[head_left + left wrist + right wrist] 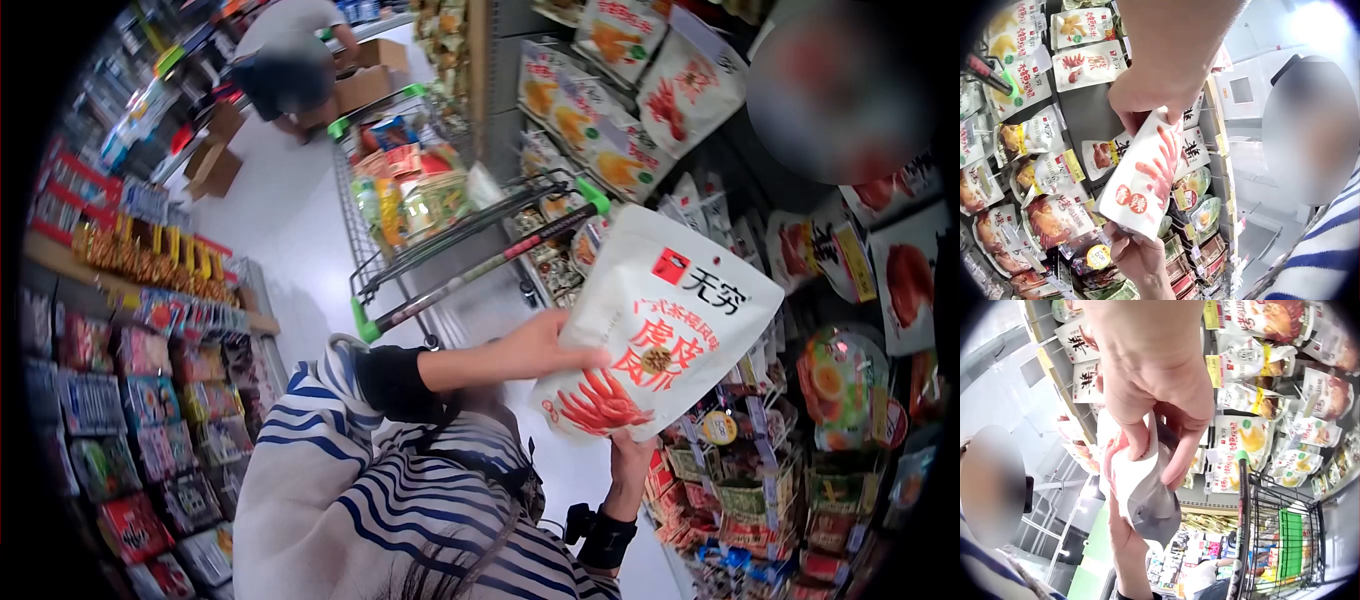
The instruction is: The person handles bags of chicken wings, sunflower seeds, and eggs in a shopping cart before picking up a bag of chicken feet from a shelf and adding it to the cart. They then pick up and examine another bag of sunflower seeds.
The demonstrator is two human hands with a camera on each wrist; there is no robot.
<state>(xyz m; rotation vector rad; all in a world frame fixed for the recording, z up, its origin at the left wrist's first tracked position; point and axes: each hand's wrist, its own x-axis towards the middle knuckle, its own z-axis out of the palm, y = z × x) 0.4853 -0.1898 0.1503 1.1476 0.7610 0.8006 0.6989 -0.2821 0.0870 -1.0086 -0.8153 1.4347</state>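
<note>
A white snack bag (pixel 660 340) with red lettering and a picture of reddish chicken feet is held up between both hands, its front facing me in the head view. My left hand (pixel 535 345) grips its left edge, thumb lying over the front. At the bottom edge, my right hand (pixel 630 455) pinches the bag; thumb and fingers of that right hand (pixel 1154 400) stand on opposite faces in the right wrist view. The same bag (pixel 1144 175) shows tilted in the left wrist view, with the left hand (pixel 1154 94) above and the right below.
A shopping cart (pixel 470 265) with several packaged snacks stands just ahead. Hanging bags (pixel 600 125) fill the rack on the right; another shelf of packets (pixel 150 400) lines the left. Further up the aisle a person (pixel 290 60) bends near cardboard boxes (pixel 370 75).
</note>
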